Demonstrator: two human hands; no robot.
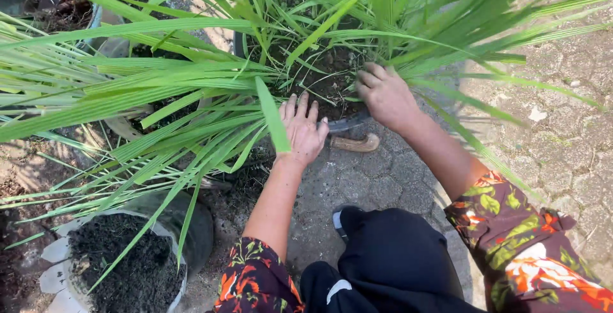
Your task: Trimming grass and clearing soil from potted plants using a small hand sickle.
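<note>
The paved ground [562, 134], cracked stone in a cobbled pattern, carries everything here and runs from the right edge to the centre. Over its upper half spreads 1 large grassy plant [191, 77], its long green blades fanning left and right from a clump rooted in a dark pot [239, 44] of soil at the top centre. The blades arch low, so both hands have to go in under and between them to get at the base.

At the lower left corner sits a second black pot [191, 236], wide and filled with dark loose soil, resting partly on pale stones; a few blade tips droop across it. No labels, packages or signs show anywhere.

The person crouches at the bottom edge, in flower-patterned sleeves and dark trousers. The right hand [385, 96] is curled over the near rim of the plant's soil, fingers bent down into the stems; it seems to grasp or press the clump, but what exactly the fingers close on is hidden by leaves. The left hand [301, 131] lies flat and spread, fingers straight, palm down against the soil edge, holding nothing, probably as a brace.

Between the 2 hands, on the paving just beside the left hand, lies a knife [354, 142] with a curved pale wooden handle, its dark blade pointing toward the pot.
</note>
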